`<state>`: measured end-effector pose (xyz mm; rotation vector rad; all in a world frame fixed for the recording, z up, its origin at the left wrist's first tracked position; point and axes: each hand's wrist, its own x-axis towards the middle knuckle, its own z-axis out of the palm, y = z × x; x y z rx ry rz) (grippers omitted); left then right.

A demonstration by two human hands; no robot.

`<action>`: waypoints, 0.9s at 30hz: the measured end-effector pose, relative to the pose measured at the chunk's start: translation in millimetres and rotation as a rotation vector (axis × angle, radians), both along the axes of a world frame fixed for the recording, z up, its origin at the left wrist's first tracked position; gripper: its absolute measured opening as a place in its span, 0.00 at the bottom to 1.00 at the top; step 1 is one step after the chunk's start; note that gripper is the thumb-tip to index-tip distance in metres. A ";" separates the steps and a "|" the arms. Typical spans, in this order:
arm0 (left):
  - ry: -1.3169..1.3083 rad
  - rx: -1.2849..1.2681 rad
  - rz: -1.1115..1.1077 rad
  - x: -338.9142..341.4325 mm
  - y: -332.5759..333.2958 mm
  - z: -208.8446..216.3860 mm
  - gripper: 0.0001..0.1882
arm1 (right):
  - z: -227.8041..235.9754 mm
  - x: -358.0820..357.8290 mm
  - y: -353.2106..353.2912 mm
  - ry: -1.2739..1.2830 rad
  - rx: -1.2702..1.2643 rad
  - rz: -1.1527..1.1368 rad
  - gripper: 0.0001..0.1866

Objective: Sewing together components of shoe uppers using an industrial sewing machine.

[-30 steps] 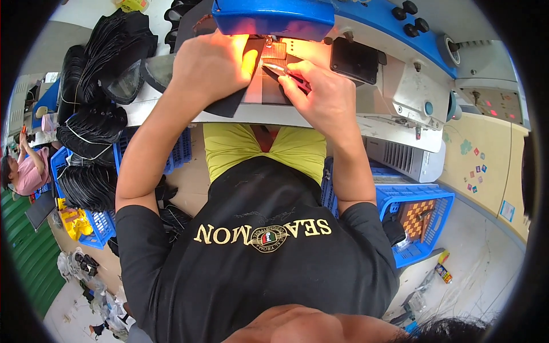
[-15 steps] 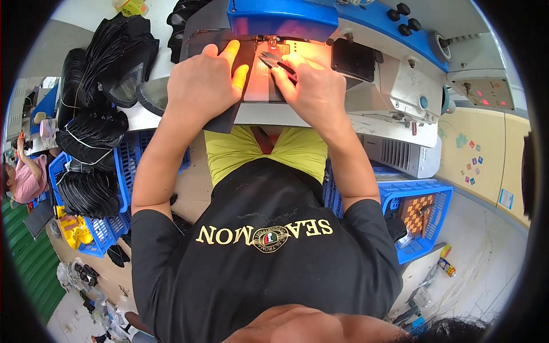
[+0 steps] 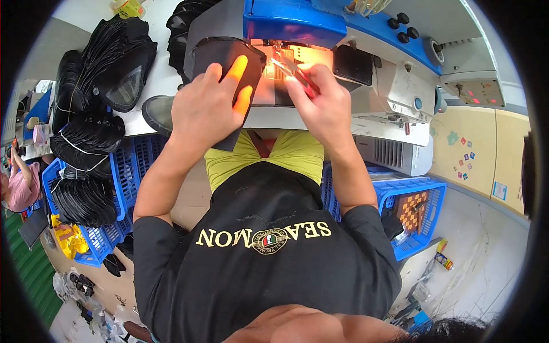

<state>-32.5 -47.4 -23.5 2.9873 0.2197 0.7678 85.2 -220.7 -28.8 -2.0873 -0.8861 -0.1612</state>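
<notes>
One co-worker point(image 3: 24, 191) in pink shows at the far left, partly lost in the dark rim. Moving right — black stacks point(image 3: 86, 197), some bound with white cord point(image 3: 86, 147), crowd the blue crates point(image 3: 137, 171), and more dark pieces point(image 3: 114, 63) fan out on the white table point(image 3: 157, 74).

Now the left hand point(image 3: 205, 108): palm down on the black panel point(image 3: 220, 54), index finger and thumb spread well apart and glowing orange under the light. That panel lies just left of the needle area, its lower end reaching past the table's near edge above the trousers point(image 3: 291, 151).

Up front is the sewing machine point(image 3: 294, 23), blue-headed and lit beneath. The right hand point(image 3: 323, 100) comes in close — thumb and fingers pinching the snips point(image 3: 298, 74), tips angled up and left near the needle; whether the blades meet, I can't tell.

Just right, a black device point(image 3: 351, 64); lower, a crate point(image 3: 414, 247) holds a checkered board point(image 3: 409, 211); farther over, a control box point(image 3: 474, 91) shows red lights.
</notes>
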 end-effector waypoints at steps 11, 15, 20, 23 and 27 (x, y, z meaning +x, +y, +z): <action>-0.077 -0.119 -0.192 -30.9 -19.0 -6.3 0.25 | -21.5 -48.3 -14.3 0.882 0.426 0.174 0.06; -0.098 -0.121 -0.261 -31.1 -23.6 -8.8 0.13 | -28.1 -46.0 -11.0 0.898 0.487 0.189 0.06; -0.130 -0.145 -0.290 -31.8 -22.3 -18.5 0.14 | -28.6 -38.4 -17.6 1.201 0.653 0.301 0.04; -0.142 -0.152 -0.292 -31.7 -23.7 -22.3 0.13 | -30.7 -34.4 -17.8 1.267 0.681 0.311 0.03; -0.155 -0.125 -0.277 -30.9 -26.4 -23.1 0.13 | -30.0 -34.2 -20.2 1.099 0.547 0.265 0.06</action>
